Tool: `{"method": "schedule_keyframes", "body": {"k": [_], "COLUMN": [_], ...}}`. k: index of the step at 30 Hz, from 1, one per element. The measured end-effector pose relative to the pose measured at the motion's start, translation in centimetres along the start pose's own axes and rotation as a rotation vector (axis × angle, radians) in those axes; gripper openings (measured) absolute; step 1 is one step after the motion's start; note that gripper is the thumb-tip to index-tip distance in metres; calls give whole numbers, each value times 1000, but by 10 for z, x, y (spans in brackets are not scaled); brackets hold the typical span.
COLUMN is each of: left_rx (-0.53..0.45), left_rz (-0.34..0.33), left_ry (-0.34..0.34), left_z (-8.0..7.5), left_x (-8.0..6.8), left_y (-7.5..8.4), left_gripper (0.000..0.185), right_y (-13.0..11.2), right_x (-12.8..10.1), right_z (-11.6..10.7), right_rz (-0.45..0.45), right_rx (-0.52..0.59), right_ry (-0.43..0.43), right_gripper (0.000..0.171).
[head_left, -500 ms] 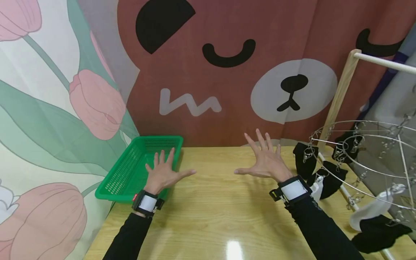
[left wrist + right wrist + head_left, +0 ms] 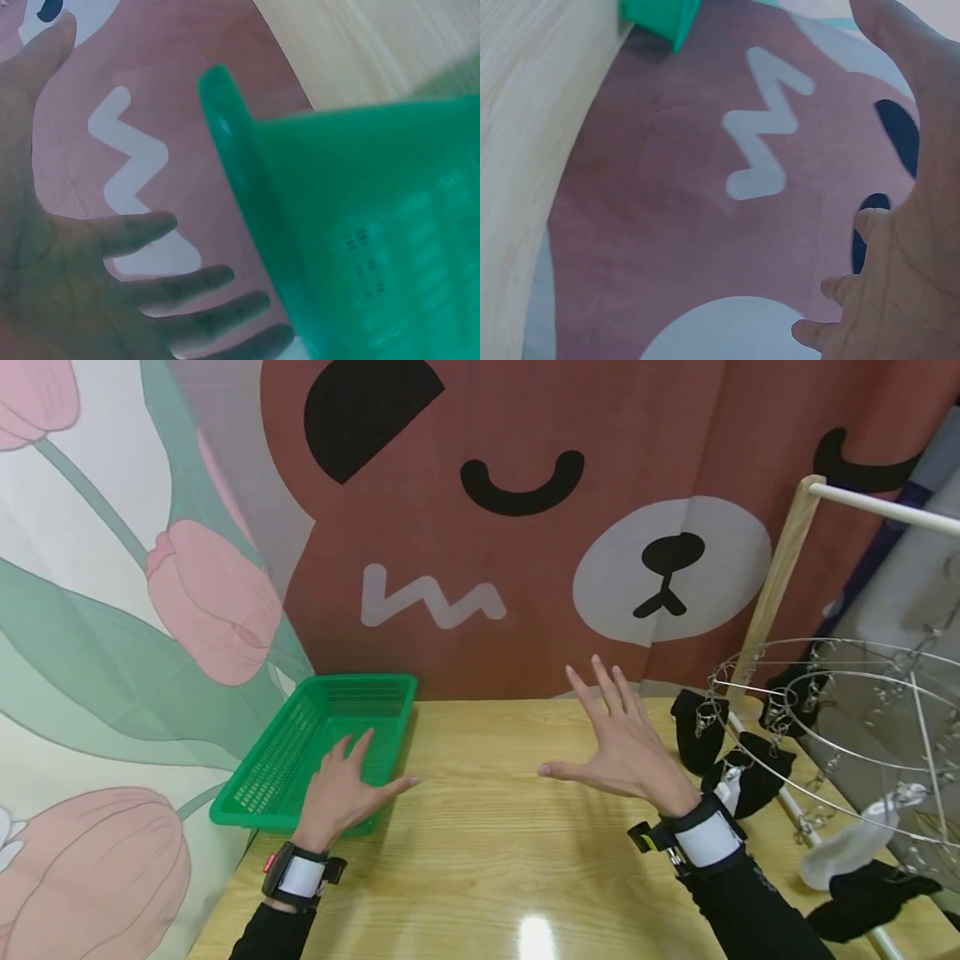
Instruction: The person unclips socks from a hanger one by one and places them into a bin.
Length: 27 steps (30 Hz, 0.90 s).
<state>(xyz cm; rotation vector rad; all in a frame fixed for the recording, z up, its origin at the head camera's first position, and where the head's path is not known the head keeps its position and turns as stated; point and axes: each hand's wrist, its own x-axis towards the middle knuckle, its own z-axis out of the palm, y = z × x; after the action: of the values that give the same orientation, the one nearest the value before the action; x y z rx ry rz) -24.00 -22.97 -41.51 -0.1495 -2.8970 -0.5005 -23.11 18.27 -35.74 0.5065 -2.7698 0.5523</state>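
Both hands hover spread and empty above the wooden tabletop (image 2: 480,843). The left hand (image 2: 337,793) reaches over the near corner of the green mesh basket (image 2: 300,752); the right hand (image 2: 622,747) hangs near black socks (image 2: 693,727) clipped to the round wire hanger (image 2: 840,710). A careless sweep could, I think, nudge that light basket off the edge. No readable writing anywhere.

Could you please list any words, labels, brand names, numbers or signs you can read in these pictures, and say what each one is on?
No readable text appears in any view.
Bear curtain: only drawn face shapes and a pale zigzag, no letters.
Left wristband: a small red tab, too small to read.
Right wristband: plain white panel.
Green basket: no label visible.
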Motion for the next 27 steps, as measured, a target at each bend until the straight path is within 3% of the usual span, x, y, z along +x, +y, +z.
{"method": "schedule_keyframes", "body": {"k": [6, 13, 21, 27], "left_rx": [-8, -31, -75, -79], "left_rz": [3, 7, 50, 69], "left_ry": [22, 17, -2, -22], "left_z": [-2, -3, -3, -1], "left_x": [-16, -33, -46, -55], "left_y": [-18, -37, -51, -57], "left_gripper": [107, 94, 86, 89], "right_y": [-20, -34, -22, -5], "right_x": [-22, -45, -73, -97], "right_z": [-19, -46, -67, -79], "right_rz": [-26, -48, -77, -141], "right_rx": [20, 42, 74, 94], "right_ry": [41, 152, 281, 438], "right_gripper": [133, 136, 141, 131]}}
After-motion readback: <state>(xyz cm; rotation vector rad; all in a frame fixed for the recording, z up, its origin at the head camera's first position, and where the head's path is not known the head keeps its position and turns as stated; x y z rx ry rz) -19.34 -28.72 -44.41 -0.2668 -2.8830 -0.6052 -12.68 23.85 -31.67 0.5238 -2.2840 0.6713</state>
